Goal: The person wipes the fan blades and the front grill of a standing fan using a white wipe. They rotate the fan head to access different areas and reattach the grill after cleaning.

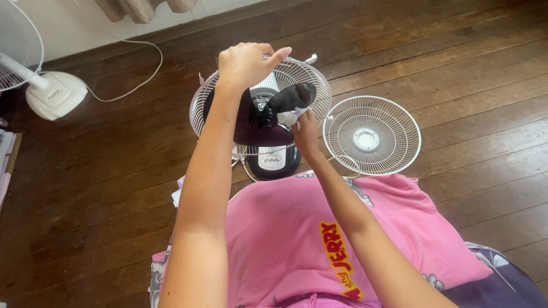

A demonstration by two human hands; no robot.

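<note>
Fingers of the left hand [246, 63] curl over the far rim of the rear fan guard [205, 100], closed on the wire, which seems to steady the small desk fan [268, 128] upright on the wooden floor [456, 63]. The right hand [304, 132] is pinched shut on a white cloth [291, 117] pressed against a dark fan blade [294, 96], close to the hub. With the front grille [371, 135] lying flat on the floor just right of the fan, the blades stand exposed to the cloth. Both forearms stretch forward over a pink-clad lap [279, 228], the left one raised higher, wrist bent down over the rim; the right runs lower, wrist tilted inward. A second white fan [54, 94] stands at far left.
</note>
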